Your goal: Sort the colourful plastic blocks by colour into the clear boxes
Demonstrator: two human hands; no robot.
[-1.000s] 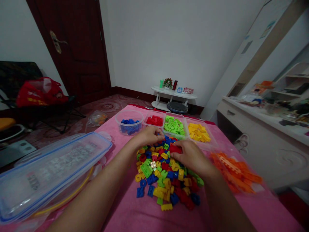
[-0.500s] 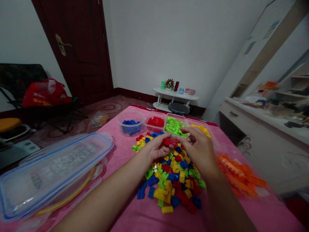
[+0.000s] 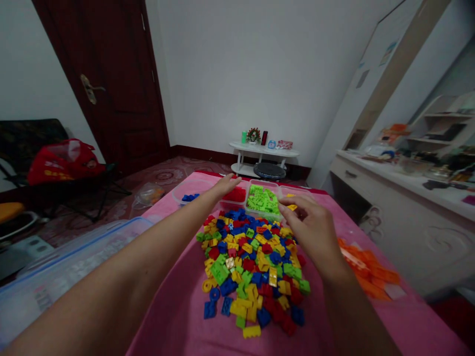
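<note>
My left hand [image 3: 227,185] reaches over the container of red bricks [image 3: 234,195], its visible fingers stretched out and nothing seen in them. My right hand [image 3: 313,217] hovers at the right side of the brick pile, fingers loosely curved and thumb apart, with no brick visible between them. Just beyond it stand the container of green bricks [image 3: 262,199] and a partly covered container of yellow bricks [image 3: 291,196]. Between my forearms lies a mixed pile of toy bricks [image 3: 252,257] in red, yellow, blue and green. My left arm partly hides the round container of blue bricks [image 3: 190,197].
Clear lids with blue rims [image 3: 74,277] lie on the left side of the pink cloth [image 3: 174,316]. Orange pieces [image 3: 371,272] lie at the right. Beyond the table are a low white stand [image 3: 260,149], a red bag [image 3: 67,160] on a chair and a cabinet.
My left hand has moved from above the pile, where it held a red brick, forward to the red container. My right hand has parted from it. The view has shifted slightly.
</note>
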